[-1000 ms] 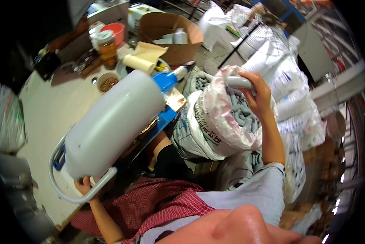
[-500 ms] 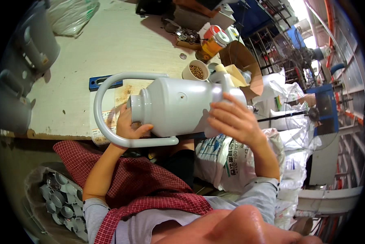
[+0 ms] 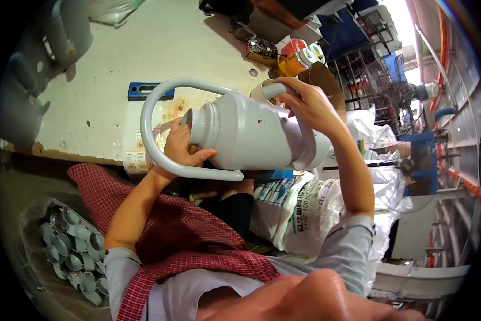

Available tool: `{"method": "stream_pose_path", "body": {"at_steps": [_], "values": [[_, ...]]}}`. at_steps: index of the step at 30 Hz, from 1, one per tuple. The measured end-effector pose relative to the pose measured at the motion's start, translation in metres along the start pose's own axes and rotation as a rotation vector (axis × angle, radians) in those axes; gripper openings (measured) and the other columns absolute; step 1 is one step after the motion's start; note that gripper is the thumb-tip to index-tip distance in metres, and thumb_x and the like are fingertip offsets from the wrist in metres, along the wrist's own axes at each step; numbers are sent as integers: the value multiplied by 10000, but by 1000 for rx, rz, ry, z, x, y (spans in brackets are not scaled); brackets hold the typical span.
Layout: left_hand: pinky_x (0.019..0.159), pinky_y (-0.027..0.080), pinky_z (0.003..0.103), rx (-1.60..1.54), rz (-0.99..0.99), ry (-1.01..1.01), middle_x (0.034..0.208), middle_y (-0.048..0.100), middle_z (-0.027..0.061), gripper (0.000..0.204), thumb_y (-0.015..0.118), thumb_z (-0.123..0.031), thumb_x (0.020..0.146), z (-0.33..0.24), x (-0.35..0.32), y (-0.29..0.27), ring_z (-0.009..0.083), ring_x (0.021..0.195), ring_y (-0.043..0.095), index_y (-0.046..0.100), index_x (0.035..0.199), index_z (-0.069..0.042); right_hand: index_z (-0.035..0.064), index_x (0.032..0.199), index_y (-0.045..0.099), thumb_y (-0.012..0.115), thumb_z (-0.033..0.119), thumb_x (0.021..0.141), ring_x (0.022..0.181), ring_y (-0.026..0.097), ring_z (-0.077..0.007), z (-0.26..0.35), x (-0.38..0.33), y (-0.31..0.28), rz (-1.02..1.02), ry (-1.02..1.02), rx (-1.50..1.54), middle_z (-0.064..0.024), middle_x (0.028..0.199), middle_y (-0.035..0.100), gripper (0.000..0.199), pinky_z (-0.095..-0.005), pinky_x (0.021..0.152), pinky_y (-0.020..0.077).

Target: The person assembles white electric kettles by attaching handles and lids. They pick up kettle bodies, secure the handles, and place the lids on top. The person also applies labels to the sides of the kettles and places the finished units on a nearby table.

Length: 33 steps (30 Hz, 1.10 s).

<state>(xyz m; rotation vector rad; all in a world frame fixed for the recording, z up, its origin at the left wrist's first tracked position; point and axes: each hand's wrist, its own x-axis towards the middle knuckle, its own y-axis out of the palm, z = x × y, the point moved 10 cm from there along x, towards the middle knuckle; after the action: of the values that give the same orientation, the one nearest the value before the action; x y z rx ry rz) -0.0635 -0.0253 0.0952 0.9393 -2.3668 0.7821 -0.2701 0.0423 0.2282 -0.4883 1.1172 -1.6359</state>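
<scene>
A grey plastic thermos jug body lies on its side in front of me, its neck toward the left. A large grey loop handle arches around the neck end. My left hand grips the jug at its neck, the thumb against the shoulder and the other fingers partly hidden. Toward the base end sits a curved grey side handle. My right hand is closed round the upper part of that side handle.
Behind the jug stand a white cup of small brass-coloured pieces, an orange jar and a cardboard box. A blue slotted block lies on the table. More grey jugs stand far left, white sacks at right, a bin of grey parts lower left.
My right hand has gone from lying spread on the jug's base end to gripping the side handle. The side handle has turned and the jug appears slightly higher and farther right.
</scene>
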Motion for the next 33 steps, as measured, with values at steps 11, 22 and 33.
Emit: {"method": "stream_pose_path", "body": {"at_steps": [11, 22, 33], "values": [[979, 351, 468, 7, -53, 80, 899, 671, 154, 556, 733, -484, 802, 1, -2, 0, 318, 864, 635, 643, 1043, 8, 138, 1093, 640, 770, 182, 768, 795, 629, -242, 86, -63, 12, -219, -620, -568, -41, 885, 597, 353, -369, 637, 504], [956, 374, 465, -16, -45, 80, 931, 670, 138, 583, 769, -483, 767, -1, 2, -4, 332, 919, 625, 642, 1053, 9, 110, 1109, 653, 788, 133, 724, 766, 628, -268, 86, -50, 18, -96, -640, -542, -65, 886, 616, 408, -376, 661, 508], [944, 379, 480, 32, -38, 63, 977, 671, 163, 666, 763, -507, 758, -2, -7, -4, 351, 906, 624, 621, 1147, 14, 116, 1118, 639, 757, 134, 764, 819, 622, -271, 80, -46, 26, -29, -591, -517, -66, 878, 593, 373, -383, 680, 511]]}}
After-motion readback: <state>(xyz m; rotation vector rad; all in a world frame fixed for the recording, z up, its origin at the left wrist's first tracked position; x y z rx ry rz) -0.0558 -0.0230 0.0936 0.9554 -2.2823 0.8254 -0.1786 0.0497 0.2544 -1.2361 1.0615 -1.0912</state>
